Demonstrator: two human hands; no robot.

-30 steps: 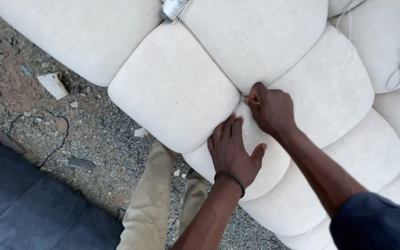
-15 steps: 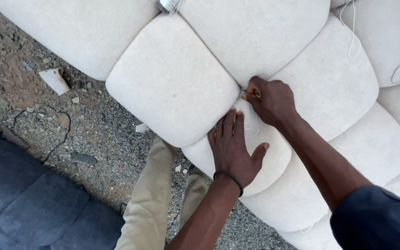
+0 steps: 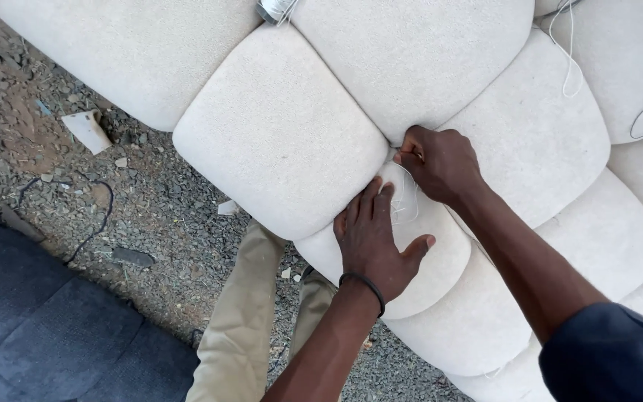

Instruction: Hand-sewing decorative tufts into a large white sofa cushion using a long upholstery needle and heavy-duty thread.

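Since the earlier frame, both hands have shifted slightly up the cushion (image 3: 403,246); right hand (image 3: 440,164) closed, pinching white thread (image 3: 405,195) at the seam where four pads meet; left hand (image 3: 375,242) open, flat on the cushion, thumb spread; beyond, gravel (image 3: 150,216), a paper scrap (image 3: 87,130), dark blue upholstery (image 3: 46,327).

- I see gravel ground (image 3: 165,216) carrying everything here: grey stones with patches of reddish dirt.
- A cream tufted cushion piece (image 3: 284,126) rests on it, its puffy squares filling the upper right.
- A dark blue seat cushion (image 3: 46,327) lies on the ground at lower left.
- A pale scrap (image 3: 87,130) lies flat on the gravel.
- A thin black cord (image 3: 98,216) curls across the stones.
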